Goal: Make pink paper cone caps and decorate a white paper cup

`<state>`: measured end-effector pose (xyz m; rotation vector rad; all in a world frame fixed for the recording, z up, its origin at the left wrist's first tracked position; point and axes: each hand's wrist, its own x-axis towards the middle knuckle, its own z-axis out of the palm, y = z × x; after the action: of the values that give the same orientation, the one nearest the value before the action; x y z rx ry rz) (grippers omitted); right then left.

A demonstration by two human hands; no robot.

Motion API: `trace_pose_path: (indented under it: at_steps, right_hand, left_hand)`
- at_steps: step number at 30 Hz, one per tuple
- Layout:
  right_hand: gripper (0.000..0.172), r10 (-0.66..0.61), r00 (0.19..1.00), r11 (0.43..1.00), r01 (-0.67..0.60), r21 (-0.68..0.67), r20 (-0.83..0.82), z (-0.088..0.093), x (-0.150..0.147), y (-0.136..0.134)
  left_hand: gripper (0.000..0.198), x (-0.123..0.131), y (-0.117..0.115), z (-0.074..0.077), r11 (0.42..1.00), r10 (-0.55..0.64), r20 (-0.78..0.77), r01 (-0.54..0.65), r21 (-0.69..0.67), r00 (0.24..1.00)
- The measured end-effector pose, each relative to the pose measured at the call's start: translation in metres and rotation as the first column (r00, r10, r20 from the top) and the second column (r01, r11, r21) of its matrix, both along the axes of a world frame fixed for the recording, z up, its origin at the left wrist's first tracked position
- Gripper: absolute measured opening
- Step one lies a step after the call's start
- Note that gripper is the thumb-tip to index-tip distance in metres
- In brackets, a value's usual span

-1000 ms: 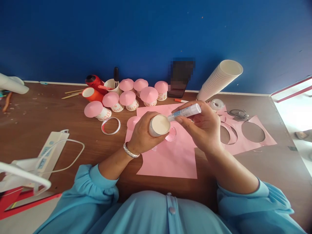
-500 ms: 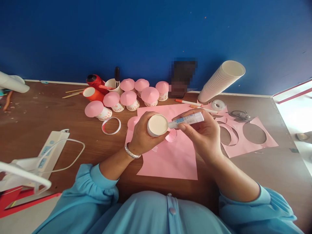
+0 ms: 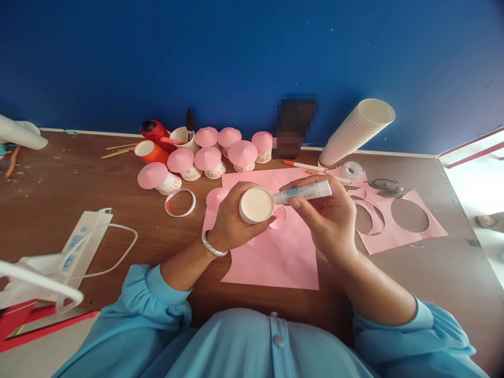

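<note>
My left hand [image 3: 232, 220] is wrapped round a white paper cup [image 3: 256, 205], its flat round end tilted up toward me. In my right hand [image 3: 328, 212] is a white glue tube [image 3: 309, 191] with a blue label, held between thumb and fingers. Its narrow tip points left and meets the cup's rim; whether glue is coming out I cannot tell. Both hands are above a pink paper sheet [image 3: 275, 268]. A clear round ring, perhaps tape, [image 3: 279, 217] lies on that sheet, partly hidden by the cup and my left thumb.
Several cups with pink cone tops [image 3: 242, 154] stand behind my hands. A tall stack of white cups [image 3: 356, 131] leans against the wall. Cut pink scraps [image 3: 381, 236], scissors [image 3: 386, 185] and a tape roll [image 3: 352, 169] lie right; a power strip [image 3: 86, 241] and a paper ring [image 3: 180, 202] lie left.
The cup and the glue tube have shifted very slightly right and down together. The tube's tip stays at the cup's rim, and the grips are unchanged.
</note>
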<state>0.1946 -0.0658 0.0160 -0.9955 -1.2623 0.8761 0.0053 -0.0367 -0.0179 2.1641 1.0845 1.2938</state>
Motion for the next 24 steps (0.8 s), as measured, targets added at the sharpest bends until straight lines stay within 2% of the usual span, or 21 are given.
trace_pose_path:
  at_steps: [8,17,24]
  right_hand:
    - [0.018,0.042,0.999,0.997,-0.043,-0.066,-0.013,0.004,0.004,0.007]
    - [0.022,0.218,0.976,0.975,-0.218,-0.043,0.008,0.024,0.01,0.022]
    - [0.026,0.212,0.975,0.977,-0.21,-0.038,0.066,0.029,0.008,0.027]
  left_hand:
    - [0.037,0.004,0.0,0.005,0.994,-0.106,0.028,0.105,0.024,0.994]
    - [0.042,0.0,0.004,0.002,0.971,-0.236,-0.014,0.235,-0.032,0.972]
    - [0.049,-0.004,0.003,-0.005,0.966,-0.254,-0.021,0.253,-0.057,0.967]
